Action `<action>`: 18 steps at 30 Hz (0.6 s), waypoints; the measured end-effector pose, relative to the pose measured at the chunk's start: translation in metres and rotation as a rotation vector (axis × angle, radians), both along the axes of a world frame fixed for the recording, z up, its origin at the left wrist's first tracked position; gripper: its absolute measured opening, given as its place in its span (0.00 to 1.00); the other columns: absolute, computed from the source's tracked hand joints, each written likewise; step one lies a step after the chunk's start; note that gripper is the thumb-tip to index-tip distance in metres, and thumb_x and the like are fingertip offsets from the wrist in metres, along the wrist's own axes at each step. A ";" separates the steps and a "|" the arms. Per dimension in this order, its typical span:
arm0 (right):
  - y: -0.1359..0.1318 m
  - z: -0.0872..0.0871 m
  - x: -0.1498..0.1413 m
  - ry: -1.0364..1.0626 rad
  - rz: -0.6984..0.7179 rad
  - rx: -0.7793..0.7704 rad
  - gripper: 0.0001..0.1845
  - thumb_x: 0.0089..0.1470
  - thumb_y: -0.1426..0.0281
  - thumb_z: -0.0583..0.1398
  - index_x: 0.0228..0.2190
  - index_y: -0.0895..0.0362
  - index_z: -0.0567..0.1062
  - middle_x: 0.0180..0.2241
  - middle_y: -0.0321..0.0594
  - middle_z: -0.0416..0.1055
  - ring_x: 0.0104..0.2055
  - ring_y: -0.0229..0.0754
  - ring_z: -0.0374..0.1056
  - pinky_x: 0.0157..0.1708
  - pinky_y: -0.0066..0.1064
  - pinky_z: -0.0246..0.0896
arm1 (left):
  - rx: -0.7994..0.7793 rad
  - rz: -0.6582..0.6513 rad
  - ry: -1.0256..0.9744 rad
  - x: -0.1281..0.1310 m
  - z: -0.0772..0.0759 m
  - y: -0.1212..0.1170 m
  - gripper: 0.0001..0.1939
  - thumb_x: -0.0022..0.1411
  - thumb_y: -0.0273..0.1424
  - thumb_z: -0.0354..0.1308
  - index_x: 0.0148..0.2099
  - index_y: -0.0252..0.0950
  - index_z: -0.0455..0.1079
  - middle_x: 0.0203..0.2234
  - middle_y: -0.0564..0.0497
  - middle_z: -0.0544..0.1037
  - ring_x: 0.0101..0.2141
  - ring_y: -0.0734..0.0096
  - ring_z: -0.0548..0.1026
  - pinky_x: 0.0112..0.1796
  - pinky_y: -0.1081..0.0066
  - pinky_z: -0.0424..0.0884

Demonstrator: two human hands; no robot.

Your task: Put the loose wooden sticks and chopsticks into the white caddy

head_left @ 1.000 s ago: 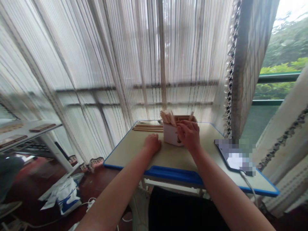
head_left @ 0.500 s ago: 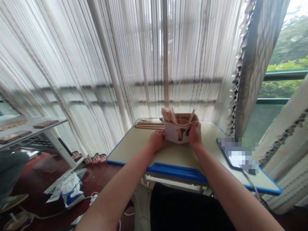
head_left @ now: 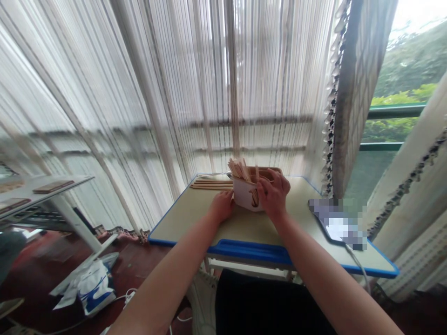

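A white utensil holder (head_left: pixel 241 194) with a brown inside and a cut-out in its front stands on the table, angled to me. Thin wooden sticks (head_left: pixel 239 168), some in clear wrapping, fill its left compartment. My left hand (head_left: pixel 221 206) rests on the table, its curled fingers against the holder's left side, steadying it. Across the front rim reaches my right hand (head_left: pixel 274 194), thumb and fingers bent around the base of a single upright stick (head_left: pixel 257 172). That hand covers the holder's right front. Several long chopsticks (head_left: pixel 211 184) lie left of the holder.
Behind the chopsticks lies shiny metal cutlery (head_left: pixel 213 175). A phone-like device (head_left: pixel 337 228) with a cable, partly blurred out, lies on the right of the blue-edged table (head_left: pixel 185 223). Curtains (head_left: pixel 174 93) hang close behind. Another table (head_left: pixel 63 188) stands at left.
My right hand has moved from the holder's right corner to its front rim. The single stick has shifted left from the right compartment. My left hand stays at the holder's side.
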State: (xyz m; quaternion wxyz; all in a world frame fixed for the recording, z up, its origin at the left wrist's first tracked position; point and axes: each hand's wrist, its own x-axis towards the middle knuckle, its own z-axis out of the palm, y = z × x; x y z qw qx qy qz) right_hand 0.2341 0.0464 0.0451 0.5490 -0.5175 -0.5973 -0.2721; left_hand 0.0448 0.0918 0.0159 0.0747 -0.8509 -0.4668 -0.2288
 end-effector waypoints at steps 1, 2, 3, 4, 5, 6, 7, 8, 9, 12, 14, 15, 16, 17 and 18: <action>0.000 0.000 0.000 -0.006 -0.015 -0.002 0.12 0.53 0.65 0.55 0.37 0.51 0.76 0.53 0.42 0.59 0.57 0.51 0.50 0.54 0.46 0.42 | -0.001 -0.004 -0.006 0.000 0.000 0.000 0.21 0.59 0.29 0.47 0.56 0.35 0.58 0.46 0.45 0.72 0.47 0.62 0.67 0.48 0.65 0.62; 0.000 -0.001 0.000 0.004 -0.034 0.005 0.13 0.53 0.65 0.55 0.38 0.51 0.76 0.53 0.42 0.59 0.56 0.51 0.51 0.54 0.47 0.43 | -0.002 -0.011 -0.010 0.000 -0.001 0.001 0.21 0.59 0.29 0.47 0.56 0.35 0.58 0.46 0.45 0.72 0.47 0.62 0.67 0.48 0.65 0.62; 0.001 -0.001 0.002 0.014 -0.050 0.014 0.13 0.53 0.65 0.54 0.39 0.51 0.76 0.53 0.43 0.60 0.56 0.50 0.51 0.53 0.47 0.43 | -0.001 -0.019 -0.016 0.000 -0.002 0.001 0.21 0.60 0.29 0.47 0.56 0.35 0.58 0.46 0.45 0.72 0.47 0.62 0.67 0.49 0.65 0.62; 0.001 -0.001 0.003 0.010 -0.059 0.020 0.13 0.54 0.65 0.54 0.39 0.51 0.75 0.53 0.43 0.60 0.56 0.50 0.51 0.53 0.46 0.43 | 0.002 -0.026 -0.023 0.000 -0.002 0.002 0.21 0.60 0.29 0.47 0.55 0.35 0.59 0.46 0.44 0.72 0.47 0.63 0.67 0.48 0.65 0.62; 0.001 -0.002 0.004 -0.016 -0.056 0.016 0.14 0.54 0.65 0.54 0.40 0.51 0.75 0.53 0.43 0.61 0.55 0.50 0.52 0.53 0.46 0.43 | 0.007 -0.033 -0.028 0.000 -0.003 0.002 0.20 0.60 0.30 0.47 0.55 0.35 0.59 0.46 0.44 0.72 0.47 0.63 0.67 0.48 0.65 0.62; 0.001 -0.002 0.004 -0.059 -0.046 0.004 0.14 0.54 0.66 0.54 0.41 0.50 0.75 0.52 0.43 0.61 0.55 0.50 0.52 0.53 0.46 0.43 | 0.011 -0.040 -0.032 0.000 -0.003 0.002 0.19 0.61 0.30 0.46 0.55 0.35 0.59 0.46 0.44 0.72 0.47 0.63 0.67 0.48 0.65 0.62; 0.000 -0.002 0.004 -0.106 -0.033 -0.014 0.14 0.54 0.66 0.54 0.42 0.50 0.74 0.52 0.42 0.62 0.55 0.50 0.52 0.53 0.46 0.43 | 0.014 -0.046 -0.035 0.001 -0.003 0.002 0.19 0.61 0.31 0.46 0.54 0.35 0.59 0.46 0.44 0.72 0.47 0.63 0.67 0.48 0.65 0.62; -0.001 -0.003 0.003 -0.149 -0.024 -0.032 0.15 0.54 0.66 0.54 0.43 0.49 0.73 0.51 0.42 0.63 0.54 0.50 0.52 0.53 0.46 0.43 | 0.017 -0.052 -0.036 0.001 -0.003 0.002 0.18 0.62 0.32 0.46 0.54 0.35 0.60 0.45 0.44 0.72 0.47 0.63 0.68 0.48 0.65 0.62; -0.002 -0.002 0.001 -0.178 -0.022 -0.047 0.16 0.53 0.65 0.55 0.45 0.49 0.72 0.51 0.42 0.63 0.54 0.50 0.52 0.53 0.46 0.42 | 0.018 -0.060 -0.036 0.002 -0.003 0.002 0.18 0.62 0.32 0.45 0.54 0.35 0.60 0.45 0.44 0.72 0.47 0.63 0.68 0.48 0.65 0.62; -0.004 -0.002 -0.006 -0.205 -0.051 -0.077 0.20 0.53 0.63 0.54 0.49 0.49 0.69 0.53 0.43 0.61 0.55 0.52 0.50 0.53 0.48 0.42 | 0.006 -0.071 -0.040 0.003 -0.003 0.001 0.18 0.62 0.33 0.45 0.53 0.35 0.60 0.45 0.44 0.72 0.46 0.63 0.68 0.48 0.65 0.63; -0.004 -0.001 -0.010 -0.205 -0.070 -0.092 0.21 0.53 0.60 0.54 0.49 0.49 0.69 0.55 0.43 0.58 0.55 0.53 0.49 0.54 0.49 0.41 | -0.009 -0.068 -0.051 0.003 -0.003 0.000 0.18 0.62 0.33 0.45 0.53 0.35 0.59 0.45 0.45 0.72 0.46 0.64 0.68 0.47 0.65 0.63; -0.004 0.000 -0.010 -0.204 -0.073 -0.096 0.21 0.53 0.60 0.54 0.49 0.50 0.69 0.55 0.44 0.58 0.56 0.54 0.48 0.54 0.49 0.41 | -0.012 -0.067 -0.057 0.004 -0.003 0.000 0.18 0.62 0.33 0.45 0.53 0.35 0.59 0.45 0.45 0.71 0.46 0.64 0.69 0.47 0.66 0.63; -0.003 0.000 -0.010 -0.203 -0.069 -0.098 0.22 0.53 0.59 0.54 0.49 0.50 0.68 0.55 0.44 0.58 0.56 0.54 0.48 0.54 0.49 0.41 | -0.012 -0.068 -0.063 0.004 -0.003 -0.001 0.18 0.62 0.33 0.45 0.53 0.35 0.59 0.46 0.45 0.71 0.46 0.64 0.69 0.47 0.66 0.63; -0.002 0.000 -0.010 -0.198 -0.057 -0.097 0.23 0.53 0.59 0.55 0.50 0.51 0.67 0.54 0.45 0.58 0.55 0.54 0.49 0.54 0.49 0.42 | -0.012 -0.071 -0.066 0.004 -0.003 -0.001 0.18 0.62 0.33 0.45 0.54 0.35 0.59 0.46 0.44 0.71 0.46 0.64 0.69 0.47 0.66 0.63; -0.001 0.000 -0.008 -0.185 -0.038 -0.089 0.25 0.52 0.59 0.55 0.51 0.52 0.66 0.53 0.46 0.59 0.55 0.54 0.50 0.54 0.49 0.43 | -0.017 -0.073 -0.066 0.004 -0.003 -0.001 0.19 0.62 0.34 0.45 0.54 0.35 0.59 0.46 0.44 0.71 0.46 0.64 0.69 0.47 0.66 0.64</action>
